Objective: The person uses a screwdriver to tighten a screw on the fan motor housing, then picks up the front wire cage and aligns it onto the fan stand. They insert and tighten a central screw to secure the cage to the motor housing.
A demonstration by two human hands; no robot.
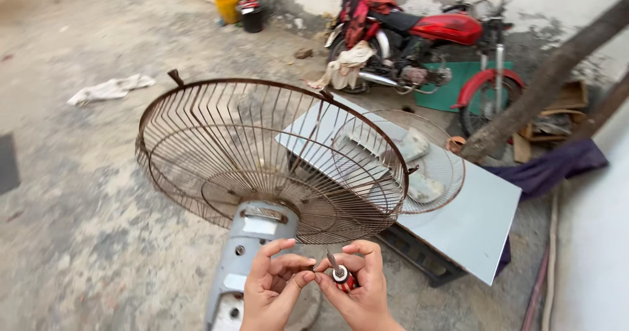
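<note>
Hands meet low in the view, at about six o'clock, just below the back of a stripped pedestal fan. The right hand (362, 285) carries a small screwdriver (339, 271) with a red handle: its grip is pressed together around the handle, thumb and forefinger steadying the shaft so the tip points up and toward eleven o'clock. The left hand (274, 285) has its grip pinched, thumb against forefinger, right at that tip; something very small may sit between the fingertips, but it is too tiny to tell. Holding both hands close together like this keeps the tool tip and the pinched fingers aligned within easy sight. Directly above them, at twelve o'clock from the hands, rises the grey motor housing (252, 252) of the fan, its rear face turned toward the person, so its screw holes are within reach. On the housing sits the rusty rear wire guard (216, 141), opening away from the person. Beyond it, at two o'clock, a pale grey worktop (478, 219) bears the second wire guard (440, 174) and the pale fan blades (413, 144), laid flat there, seemingly out of the way. Farther off at one o'clock a red motorcycle (445, 29) stands by the wall; a yellow bucket (227, 4) stands at twelve o'clock, and a white rag (108, 88) lies on the concrete floor at ten.
</note>
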